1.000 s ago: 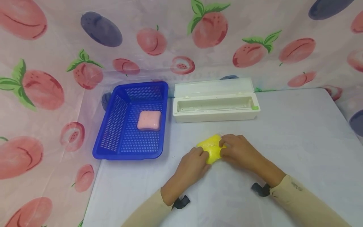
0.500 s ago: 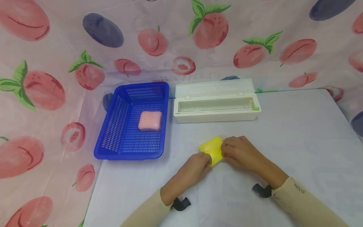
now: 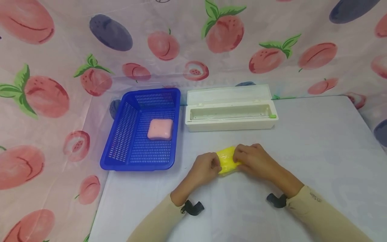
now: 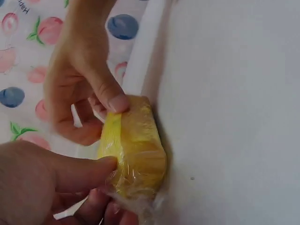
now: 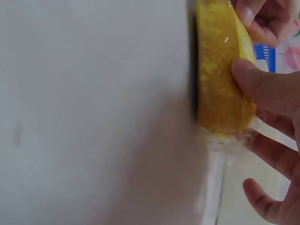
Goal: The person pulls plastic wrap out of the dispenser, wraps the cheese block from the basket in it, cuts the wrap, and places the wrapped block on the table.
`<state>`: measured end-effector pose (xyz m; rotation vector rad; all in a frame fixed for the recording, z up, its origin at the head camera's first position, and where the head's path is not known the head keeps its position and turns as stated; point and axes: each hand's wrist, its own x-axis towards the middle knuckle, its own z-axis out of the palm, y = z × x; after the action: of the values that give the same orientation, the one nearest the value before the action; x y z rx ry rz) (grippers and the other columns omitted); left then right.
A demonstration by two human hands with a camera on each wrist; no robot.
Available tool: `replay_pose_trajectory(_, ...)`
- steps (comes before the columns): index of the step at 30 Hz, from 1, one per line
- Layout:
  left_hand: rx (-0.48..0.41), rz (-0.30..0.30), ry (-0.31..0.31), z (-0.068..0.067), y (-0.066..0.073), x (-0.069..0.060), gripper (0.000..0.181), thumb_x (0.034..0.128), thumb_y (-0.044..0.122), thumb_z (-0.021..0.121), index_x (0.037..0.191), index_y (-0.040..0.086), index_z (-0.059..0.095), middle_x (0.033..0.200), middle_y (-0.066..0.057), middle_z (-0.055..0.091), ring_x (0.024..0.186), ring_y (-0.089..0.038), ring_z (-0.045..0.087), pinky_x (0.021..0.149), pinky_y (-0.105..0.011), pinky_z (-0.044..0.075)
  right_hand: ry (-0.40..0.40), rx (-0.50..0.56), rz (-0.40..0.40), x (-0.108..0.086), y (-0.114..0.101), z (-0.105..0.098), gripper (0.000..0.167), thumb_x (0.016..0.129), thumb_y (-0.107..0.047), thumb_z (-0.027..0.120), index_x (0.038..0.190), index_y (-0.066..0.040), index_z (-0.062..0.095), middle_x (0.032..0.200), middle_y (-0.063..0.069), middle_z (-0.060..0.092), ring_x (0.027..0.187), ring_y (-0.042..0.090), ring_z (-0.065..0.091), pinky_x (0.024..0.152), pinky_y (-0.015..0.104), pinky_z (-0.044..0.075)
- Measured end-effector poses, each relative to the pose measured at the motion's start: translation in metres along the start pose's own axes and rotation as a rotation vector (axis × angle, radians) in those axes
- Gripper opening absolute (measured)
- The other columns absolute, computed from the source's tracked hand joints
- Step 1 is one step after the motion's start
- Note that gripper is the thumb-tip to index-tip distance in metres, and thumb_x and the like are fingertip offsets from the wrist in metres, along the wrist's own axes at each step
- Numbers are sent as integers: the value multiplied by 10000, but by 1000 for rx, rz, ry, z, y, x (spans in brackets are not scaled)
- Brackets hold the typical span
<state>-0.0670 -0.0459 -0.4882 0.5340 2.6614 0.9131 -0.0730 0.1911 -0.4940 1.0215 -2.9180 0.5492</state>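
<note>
A yellow block-like item (image 3: pixel 226 160) in clear film lies between both hands over the white table. The left hand (image 3: pixel 205 168) pinches its left end and the right hand (image 3: pixel 257 163) pinches its right side. In the left wrist view, the left thumb presses the face of the yellow item (image 4: pixel 136 145), with loose film bunched at the near end. In the right wrist view, the right thumb rests on the yellow item (image 5: pixel 220 70), its other fingers around the edge, one finger held apart; film sticks out past the end.
A blue basket (image 3: pixel 174 148) stands at the left, holding a pink block (image 3: pixel 160 129). Behind the hands is a long white box (image 3: pixel 231 125) with its lid raised and a small green piece at its right end. A fruit-patterned cloth (image 3: pixel 193 40) hangs behind.
The left hand has shifted up a little along the item's left end, which is now turned more level. Both hands have kept hold of it.
</note>
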Motion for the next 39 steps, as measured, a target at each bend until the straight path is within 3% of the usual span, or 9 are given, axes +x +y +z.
replay_pose_trajectory(4,120,19,76,6,-4,0,265,836,195,841,1068,212,713,1065,25,593,1015,-165,515,841,-296,444,-1,53,48,3,0,4,525,771,-277,907,1245,-201,696,1237,-5,640,1087,199,646,876,473,515)
replay_pose_trajectory(9,377,244,147,6,-9,-3,222,896,232,784,1115,263,766,1329,40,661,1285,-197,583,1072,-460,457,13,9,31,3,1,5,535,784,-303,892,1275,-188,714,1244,-19,703,1200,233,610,926,491,459)
replay_pose_trajectory(14,452,403,131,2,-13,-6,146,959,188,706,1090,250,719,1116,70,735,982,-154,716,818,-268,572,-36,-69,-41,-5,1,2,530,856,-295,819,1361,-270,659,1371,3,666,1347,255,562,1037,576,439)
replay_pose_trajectory(17,495,443,126,2,-15,-6,136,962,184,693,1076,259,691,1090,73,722,850,-143,688,688,-248,525,-90,-112,-95,-9,-1,0,564,866,-306,794,1400,-349,619,1458,38,604,1373,246,552,1049,618,443)
replay_pose_trajectory(19,538,459,131,4,-16,-6,154,951,187,697,1076,270,733,1166,60,732,905,-159,714,683,-268,531,-114,-142,-117,-10,-2,-1,571,856,-333,810,1394,-363,623,1495,54,570,1379,252,548,1060,639,434)
replay_pose_trajectory(25,612,464,46,4,-16,-6,241,975,324,691,1187,233,759,1370,-25,671,1255,-237,650,918,-360,585,-112,-173,-119,-5,-3,-1,508,835,-290,851,1318,-304,698,1457,62,610,1311,249,614,1073,637,437)
replay_pose_trajectory(30,575,432,-70,-1,-16,-12,563,887,469,772,1373,224,624,1521,-42,535,1412,-248,512,1080,-383,505,-95,-42,-119,-6,8,2,454,899,-229,784,1340,-266,685,1411,54,646,1295,241,626,1066,605,450)
replay_pose_trajectory(34,490,421,-45,-1,-18,-12,429,934,314,758,1312,208,586,1460,-29,569,1333,-213,572,1091,-339,493,-56,119,-124,-7,14,1,440,926,-189,741,1359,-224,671,1400,47,654,1276,253,635,1029,541,492)
replay_pose_trajectory(39,255,326,-71,-6,-20,-12,381,998,239,670,1368,188,592,1429,5,620,1315,-175,596,1110,-331,476,-44,276,-84,-7,15,-1,437,985,-194,672,1415,-158,604,1387,-12,657,1263,203,638,1039,464,526)
